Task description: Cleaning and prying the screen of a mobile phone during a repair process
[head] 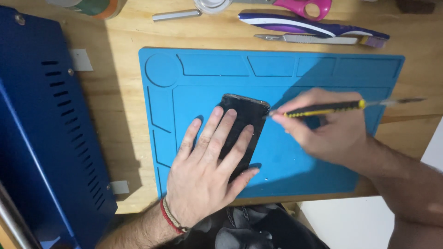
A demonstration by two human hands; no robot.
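Observation:
A black phone (pixel 246 113) lies on a blue silicone work mat (pixel 318 74), its top end pointing away from me. My left hand (pixel 210 166) lies flat on the phone with fingers spread, pressing it down. My right hand (pixel 327 127) grips a thin yellow-and-black tool (pixel 323 109) like a pen. The tool's tip touches the phone's upper right corner. A red and beige bracelet sits on my left wrist.
A large blue metal case (pixel 41 138) with vent slots fills the left side. Beyond the mat on the wooden table lie pink-handled scissors (pixel 302 7), a purple-and-white tool (pixel 314 26), a metal scalpel (pixel 309 39) and a small metal rod (pixel 176 15). The table's front edge runs just below the mat.

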